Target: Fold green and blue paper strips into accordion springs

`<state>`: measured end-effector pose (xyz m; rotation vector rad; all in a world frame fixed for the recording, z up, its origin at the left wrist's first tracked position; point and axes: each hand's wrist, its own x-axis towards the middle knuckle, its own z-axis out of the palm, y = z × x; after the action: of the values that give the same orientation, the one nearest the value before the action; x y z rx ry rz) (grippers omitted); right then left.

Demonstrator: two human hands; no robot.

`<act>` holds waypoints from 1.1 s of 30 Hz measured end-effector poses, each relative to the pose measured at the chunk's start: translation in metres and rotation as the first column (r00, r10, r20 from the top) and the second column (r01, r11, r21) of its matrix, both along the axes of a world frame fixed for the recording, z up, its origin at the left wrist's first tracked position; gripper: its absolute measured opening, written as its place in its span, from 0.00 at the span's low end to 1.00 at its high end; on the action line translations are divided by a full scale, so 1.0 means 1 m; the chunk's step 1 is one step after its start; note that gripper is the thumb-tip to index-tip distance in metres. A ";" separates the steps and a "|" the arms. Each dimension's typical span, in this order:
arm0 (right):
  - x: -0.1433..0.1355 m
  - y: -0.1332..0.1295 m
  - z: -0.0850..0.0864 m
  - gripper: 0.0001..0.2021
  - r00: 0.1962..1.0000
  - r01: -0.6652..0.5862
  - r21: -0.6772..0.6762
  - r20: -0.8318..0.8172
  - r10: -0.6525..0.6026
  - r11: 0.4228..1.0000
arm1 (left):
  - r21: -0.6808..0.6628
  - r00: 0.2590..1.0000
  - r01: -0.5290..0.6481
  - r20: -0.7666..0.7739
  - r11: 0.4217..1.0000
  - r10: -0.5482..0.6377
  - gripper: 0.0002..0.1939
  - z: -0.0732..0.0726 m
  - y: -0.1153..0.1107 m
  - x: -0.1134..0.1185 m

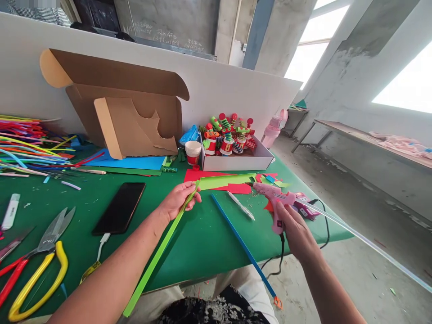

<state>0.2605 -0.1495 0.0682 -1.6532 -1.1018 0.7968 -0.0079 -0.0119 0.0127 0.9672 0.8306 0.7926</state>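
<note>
Between the fingertips of my left hand (182,198) is one end of a long green paper strip (162,252), which slants down past the table's front edge. My right hand (299,229) grips a pink hot glue gun (275,198) by its handle, nozzle to the left; a long clear glue stick (364,236) sticks out of its back. On the table between my hands lie a blue paper strip (243,245), overhanging the front edge, and a white pen (241,205). Red paper (239,188) and green paper (222,181) lie just beyond them.
Left are scissors (54,243), a phone (119,208) on a cable, a glue stick tube (11,211) and colourful pipe cleaners (30,148). Behind stand an open cardboard box (124,85), paper cups (193,150), a white box (239,163) of paper-cup figures and a pink bottle (274,128).
</note>
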 end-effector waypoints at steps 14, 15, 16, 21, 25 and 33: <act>0.055 0.011 -0.049 0.28 0.880 0.085 -0.202 0.475 0.022 0.976 | 0.010 1.000 0.009 0.002 1.000 -0.009 0.11 -0.006 0.000 0.001; 0.057 0.012 -0.050 0.28 0.864 0.096 -0.216 0.503 0.027 0.972 | 0.010 1.000 0.008 0.000 1.000 -0.008 0.11 -0.006 0.000 0.001; 0.057 0.013 -0.050 0.28 0.854 0.111 -0.237 0.519 0.029 0.965 | 0.010 1.000 0.007 -0.002 1.000 -0.007 0.11 -0.006 -0.001 0.002; 0.055 0.012 -0.050 0.26 0.819 0.172 -0.294 0.573 0.029 0.940 | -0.001 1.000 0.000 -0.018 1.000 0.000 0.09 -0.004 -0.002 0.003; 0.043 0.015 -0.044 0.23 0.628 0.190 -0.070 0.776 -0.066 0.979 | -0.007 1.000 0.002 -0.021 1.000 -0.002 0.09 -0.004 -0.002 0.003; -0.019 0.045 -0.045 0.07 0.329 -0.130 -0.339 0.872 0.363 0.932 | 0.004 1.000 -0.015 -0.007 1.000 0.015 0.10 -0.005 0.000 0.001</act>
<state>0.2419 -0.1041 0.0236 -2.2140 -2.1865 0.0176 -0.0065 -0.0122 0.0081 0.9687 0.8435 0.8047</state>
